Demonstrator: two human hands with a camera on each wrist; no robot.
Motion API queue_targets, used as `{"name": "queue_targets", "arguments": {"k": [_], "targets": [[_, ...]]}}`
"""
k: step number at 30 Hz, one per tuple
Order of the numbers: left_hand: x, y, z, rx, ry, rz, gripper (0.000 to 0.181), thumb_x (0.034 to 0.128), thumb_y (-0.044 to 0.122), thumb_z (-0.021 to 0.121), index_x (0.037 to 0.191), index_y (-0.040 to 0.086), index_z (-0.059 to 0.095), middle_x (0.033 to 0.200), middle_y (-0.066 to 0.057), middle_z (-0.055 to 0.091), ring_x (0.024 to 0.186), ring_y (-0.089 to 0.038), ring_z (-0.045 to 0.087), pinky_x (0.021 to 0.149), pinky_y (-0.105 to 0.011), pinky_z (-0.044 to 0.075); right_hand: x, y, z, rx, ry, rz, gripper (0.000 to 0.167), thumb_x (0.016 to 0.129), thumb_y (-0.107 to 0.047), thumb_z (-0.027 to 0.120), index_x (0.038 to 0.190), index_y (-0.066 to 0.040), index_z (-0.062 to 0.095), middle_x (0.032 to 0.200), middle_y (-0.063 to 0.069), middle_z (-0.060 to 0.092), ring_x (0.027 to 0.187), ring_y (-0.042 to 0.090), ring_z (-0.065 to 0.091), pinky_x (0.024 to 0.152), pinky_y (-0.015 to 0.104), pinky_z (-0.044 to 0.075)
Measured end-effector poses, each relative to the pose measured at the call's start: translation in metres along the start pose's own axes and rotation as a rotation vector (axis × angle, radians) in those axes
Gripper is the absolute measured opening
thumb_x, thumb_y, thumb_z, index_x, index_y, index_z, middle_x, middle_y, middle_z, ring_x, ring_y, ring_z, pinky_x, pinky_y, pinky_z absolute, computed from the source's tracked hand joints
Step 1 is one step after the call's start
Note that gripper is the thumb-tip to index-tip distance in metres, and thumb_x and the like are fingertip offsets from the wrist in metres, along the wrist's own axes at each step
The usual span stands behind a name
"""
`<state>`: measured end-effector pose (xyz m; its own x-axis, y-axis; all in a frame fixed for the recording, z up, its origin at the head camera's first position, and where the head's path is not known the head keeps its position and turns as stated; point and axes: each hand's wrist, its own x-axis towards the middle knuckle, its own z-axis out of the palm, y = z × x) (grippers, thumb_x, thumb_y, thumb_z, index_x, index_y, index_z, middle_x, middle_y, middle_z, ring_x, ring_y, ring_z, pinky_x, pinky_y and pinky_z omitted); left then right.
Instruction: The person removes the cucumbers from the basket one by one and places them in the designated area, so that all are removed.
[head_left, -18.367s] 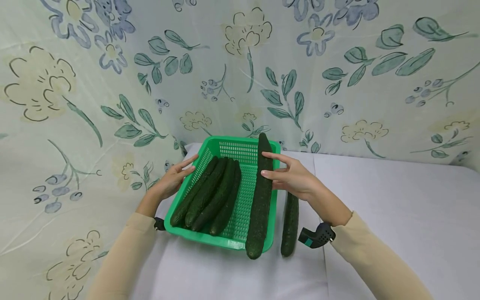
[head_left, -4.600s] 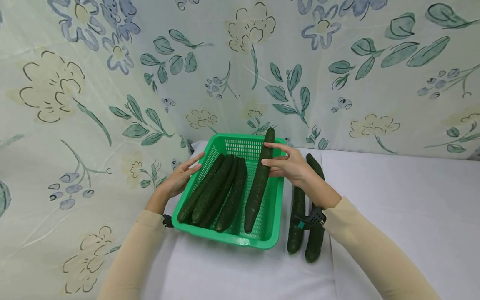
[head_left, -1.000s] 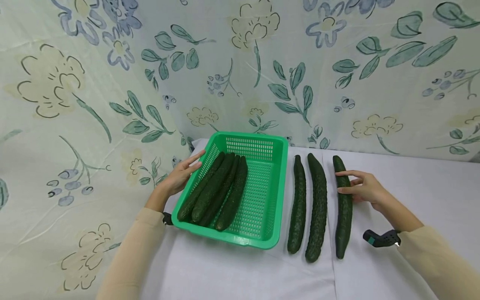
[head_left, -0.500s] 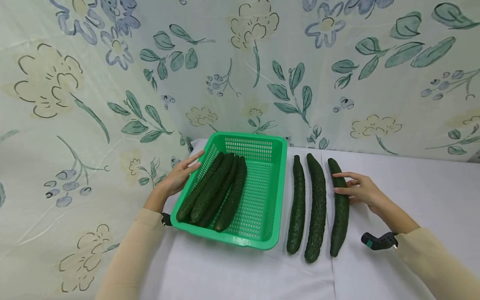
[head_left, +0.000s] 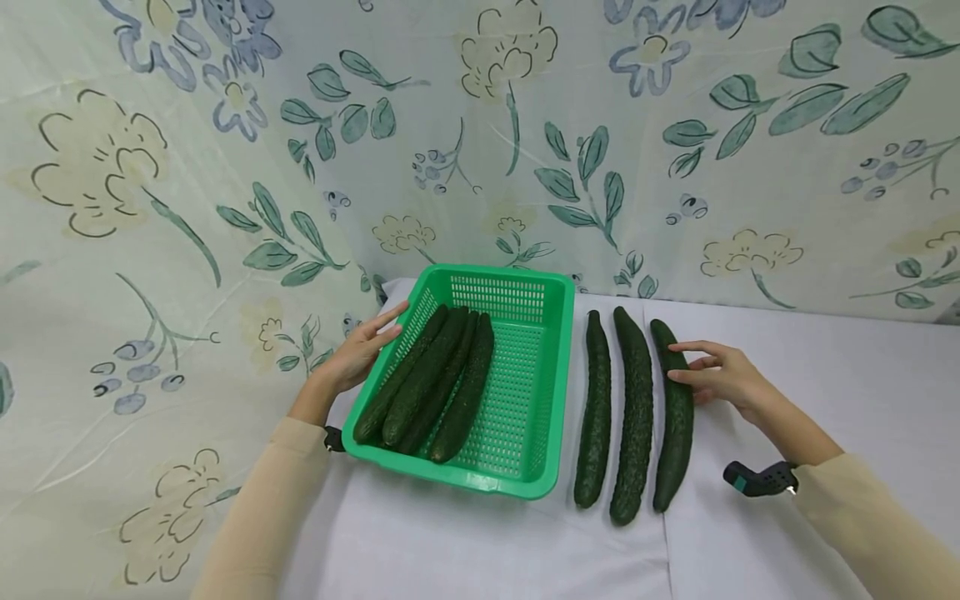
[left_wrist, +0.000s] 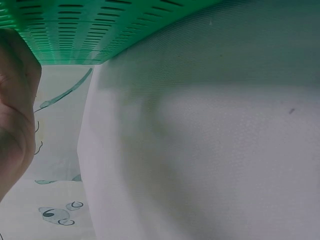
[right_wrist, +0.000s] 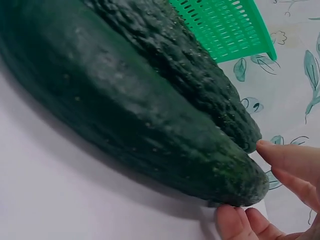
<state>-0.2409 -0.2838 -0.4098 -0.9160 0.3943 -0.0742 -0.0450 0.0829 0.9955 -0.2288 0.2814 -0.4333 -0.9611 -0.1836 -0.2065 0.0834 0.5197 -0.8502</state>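
Observation:
In the head view my left hand (head_left: 354, 357) rests its straight fingers against the left side of a green plastic basket (head_left: 558, 392). Several dark green cucumbers (head_left: 467, 392) lie side by side in the basket's left half. My right hand (head_left: 727, 379) loosely holds the rightmost cucumber (head_left: 675, 446) on the table, fingertips over its top and others at its right side. The right wrist view shows this cucumber (right_wrist: 135, 135) with fingertips (right_wrist: 232, 220) around its far end. Two more cucumbers, one bumpy (head_left: 634, 417) and one slimmer (head_left: 595, 417), lie between it and the basket.
A white cloth (head_left: 465, 542) covers the table. Behind and to the left hangs a floral curtain (head_left: 480, 125). The basket's wall (left_wrist: 70, 30) overhangs the white cloth in the left wrist view. Inside the basket, its right half shows bare mesh floor (head_left: 517, 367).
Earlier the right hand held a cucumber over the basket, then set it on the table at right. Since then it has slid slightly left toward the bumpy one. The left hand stays put.

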Motion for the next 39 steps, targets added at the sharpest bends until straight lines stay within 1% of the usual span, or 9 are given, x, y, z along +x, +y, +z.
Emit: {"name": "queue_targets", "arguments": {"k": [5, 9, 14, 21, 24, 28, 32, 35, 39], "targets": [[0.005, -0.012, -0.007, 0.012, 0.001, 0.011, 0.054, 0.1105, 0.022, 0.04, 0.161, 0.024, 0.022, 0.166, 0.001, 0.01, 0.146, -0.031, 0.027, 0.101, -0.031, 0.047, -0.001, -0.004, -0.007, -0.013, 0.02, -0.022, 0.07, 0.094, -0.028, 0.073, 0.147, 0.006, 0.041, 0.123, 0.034, 0.047, 0.085, 0.025, 0.065, 0.071, 0.036, 0.06], [0.001, -0.005, -0.003, -0.018, -0.005, -0.001, 0.054, 0.1103, 0.02, 0.04, 0.161, 0.022, 0.022, 0.166, -0.001, 0.01, 0.144, -0.035, 0.031, 0.097, -0.03, 0.051, -0.002, -0.012, -0.011, -0.014, 0.032, -0.047, 0.069, 0.094, -0.026, 0.073, 0.146, 0.007, 0.042, 0.121, 0.033, 0.052, 0.088, 0.027, 0.066, 0.072, 0.037, 0.061], [-0.002, 0.001, 0.001, -0.025, 0.003, -0.018, 0.055, 0.11, 0.021, 0.042, 0.161, 0.021, 0.022, 0.166, -0.001, 0.008, 0.143, -0.035, 0.032, 0.094, -0.029, 0.052, 0.0, -0.031, -0.014, 0.02, 0.045, -0.093, 0.062, 0.095, -0.021, 0.073, 0.142, 0.007, 0.045, 0.115, 0.03, 0.059, 0.08, 0.022, 0.068, 0.07, 0.039, 0.061], [-0.004, 0.002, 0.002, -0.003, 0.008, -0.009, 0.055, 0.1101, 0.022, 0.041, 0.161, 0.022, 0.022, 0.166, -0.005, 0.009, 0.133, -0.028, 0.048, 0.083, -0.027, 0.055, 0.002, -0.071, -0.01, 0.121, 0.023, -0.156, 0.054, 0.097, -0.017, 0.069, 0.139, 0.006, 0.045, 0.116, 0.028, 0.053, 0.082, 0.022, 0.07, 0.073, 0.042, 0.061], [-0.004, 0.004, 0.002, 0.003, 0.008, -0.006, 0.055, 0.11, 0.021, 0.042, 0.161, 0.021, 0.022, 0.166, -0.005, 0.009, 0.135, -0.031, 0.045, 0.082, -0.027, 0.055, 0.003, -0.09, -0.005, 0.174, 0.003, -0.176, 0.05, 0.098, -0.019, 0.068, 0.136, 0.005, 0.046, 0.111, 0.02, 0.056, 0.084, 0.023, 0.07, 0.074, 0.043, 0.06], [-0.002, 0.003, 0.001, -0.004, 0.007, -0.007, 0.055, 0.1098, 0.02, 0.043, 0.161, 0.019, 0.022, 0.166, -0.004, 0.008, 0.142, -0.035, 0.034, 0.087, -0.027, 0.054, 0.005, -0.113, 0.005, 0.265, -0.039, -0.184, 0.041, 0.098, -0.019, 0.067, 0.13, 0.0, 0.049, 0.106, 0.008, 0.062, 0.086, 0.025, 0.072, 0.077, 0.046, 0.06], [0.002, -0.005, -0.003, -0.019, 0.003, 0.008, 0.054, 0.1103, 0.019, 0.041, 0.161, 0.019, 0.022, 0.166, -0.003, 0.01, 0.143, -0.037, 0.032, 0.093, -0.028, 0.053, 0.012, -0.134, 0.019, 0.314, -0.08, -0.191, 0.04, 0.098, -0.017, 0.068, 0.13, -0.001, 0.05, 0.112, 0.014, 0.061, 0.087, 0.026, 0.072, 0.079, 0.048, 0.059], [0.005, -0.011, -0.007, -0.016, 0.001, 0.018, 0.053, 0.1106, 0.019, 0.039, 0.161, 0.022, 0.023, 0.166, -0.002, 0.012, 0.14, -0.034, 0.038, 0.094, -0.03, 0.053, 0.018, -0.15, 0.03, 0.326, -0.106, -0.193, 0.043, 0.098, -0.016, 0.068, 0.133, 0.002, 0.048, 0.121, 0.024, 0.056, 0.089, 0.029, 0.071, 0.08, 0.048, 0.059], [0.006, -0.015, -0.009, -0.021, -0.006, 0.02, 0.053, 0.1104, 0.021, 0.04, 0.161, 0.025, 0.024, 0.164, -0.004, 0.019, 0.132, -0.027, 0.05, 0.092, -0.033, 0.054, 0.024, -0.166, 0.043, 0.327, -0.129, -0.19, 0.044, 0.098, -0.014, 0.066, 0.134, 0.004, 0.048, 0.125, 0.029, 0.053, 0.093, 0.034, 0.07, 0.08, 0.048, 0.058]]}}
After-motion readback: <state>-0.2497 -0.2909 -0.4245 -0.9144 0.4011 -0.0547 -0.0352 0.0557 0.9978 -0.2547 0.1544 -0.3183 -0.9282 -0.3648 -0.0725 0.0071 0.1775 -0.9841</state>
